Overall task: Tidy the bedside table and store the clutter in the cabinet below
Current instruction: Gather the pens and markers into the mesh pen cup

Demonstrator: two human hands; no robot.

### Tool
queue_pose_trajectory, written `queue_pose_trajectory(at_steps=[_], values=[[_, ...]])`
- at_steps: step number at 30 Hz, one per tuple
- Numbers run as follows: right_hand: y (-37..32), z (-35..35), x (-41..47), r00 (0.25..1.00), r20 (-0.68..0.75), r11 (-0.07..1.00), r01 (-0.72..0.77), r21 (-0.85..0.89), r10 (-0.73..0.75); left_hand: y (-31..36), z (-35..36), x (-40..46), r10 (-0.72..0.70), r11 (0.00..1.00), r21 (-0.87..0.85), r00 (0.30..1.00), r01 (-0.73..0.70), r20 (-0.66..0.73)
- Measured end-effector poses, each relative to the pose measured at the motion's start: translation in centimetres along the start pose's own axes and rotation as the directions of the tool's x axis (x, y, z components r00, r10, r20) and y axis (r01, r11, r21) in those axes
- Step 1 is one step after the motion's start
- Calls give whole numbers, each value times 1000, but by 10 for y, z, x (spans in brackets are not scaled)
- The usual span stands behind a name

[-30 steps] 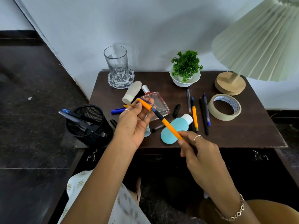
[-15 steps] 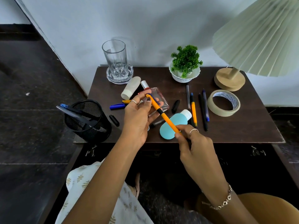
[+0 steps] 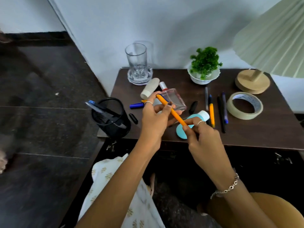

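Note:
Both hands hold one orange pen (image 3: 176,116) slanted above the front of the dark bedside table (image 3: 271,134). My left hand (image 3: 154,117) pinches its upper end, where the cap sits. My right hand (image 3: 203,139) grips the lower end. Under the hands lie a clear perfume bottle (image 3: 174,98), a light-blue bottle (image 3: 181,133) partly hidden, and a white tube (image 3: 150,88). A black mesh pen holder (image 3: 113,119) with pens in it stands at the table's front left corner.
Several pens (image 3: 217,111) lie side by side right of the hands, beside a roll of tape (image 3: 245,106). A glass on a coaster (image 3: 137,63), a small potted plant (image 3: 204,66) and a lamp base (image 3: 252,81) stand along the back. Loose caps (image 3: 136,105) lie at left.
My left hand has pushed the cap fully onto the pen's upper end, so the dark gap along the pen has closed. The view has swung left and downward.

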State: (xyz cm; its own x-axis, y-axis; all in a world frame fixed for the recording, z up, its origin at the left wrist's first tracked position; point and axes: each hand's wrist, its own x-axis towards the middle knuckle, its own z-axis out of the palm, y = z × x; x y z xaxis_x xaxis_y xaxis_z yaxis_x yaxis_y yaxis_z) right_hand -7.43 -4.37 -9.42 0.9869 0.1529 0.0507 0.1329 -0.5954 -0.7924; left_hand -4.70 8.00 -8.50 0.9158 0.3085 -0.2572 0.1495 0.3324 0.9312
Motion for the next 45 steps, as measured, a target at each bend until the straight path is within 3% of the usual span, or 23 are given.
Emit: queue_pose_trajectory(at_steps=[3,6,9,12,16,20,25,28,31,37,41,45], values=[[-5,6,1,997,52,996,60,63,-64,18,-17,-9,208,974,84,978,-209,26],[-11,12,-5,994,65,992,76,96,-83,51,-49,-19,409,905,140,913,-403,-16],[-12,12,-10,993,72,994,88,69,-93,86,-94,-17,537,819,300,838,-488,-102],[-10,10,-9,994,72,996,79,36,-81,101,-131,-4,573,737,512,809,-441,-129],[-7,9,-7,998,36,998,53,40,-55,94,-145,16,555,601,725,828,-337,-75],[-5,10,-4,999,28,999,40,26,-40,82,-142,27,522,375,889,852,-264,33],[-4,11,-1,998,40,999,38,-22,-38,73,-140,33,499,73,971,852,-226,161],[-1,7,3,998,26,996,57,-73,-56,70,-130,29,526,-5,976,830,-216,186],[11,0,18,994,-86,985,52,-163,-66,72,-114,25,590,-79,968,771,-239,239],[50,-17,55,955,-293,906,-156,-394,37,55,-71,23,558,-63,885,719,-461,414],[60,-15,60,953,-262,850,-259,-459,149,32,-50,27,483,-14,870,758,-493,438],[57,-13,62,949,-226,850,-301,-433,221,17,-46,34,435,69,892,818,-446,376]])
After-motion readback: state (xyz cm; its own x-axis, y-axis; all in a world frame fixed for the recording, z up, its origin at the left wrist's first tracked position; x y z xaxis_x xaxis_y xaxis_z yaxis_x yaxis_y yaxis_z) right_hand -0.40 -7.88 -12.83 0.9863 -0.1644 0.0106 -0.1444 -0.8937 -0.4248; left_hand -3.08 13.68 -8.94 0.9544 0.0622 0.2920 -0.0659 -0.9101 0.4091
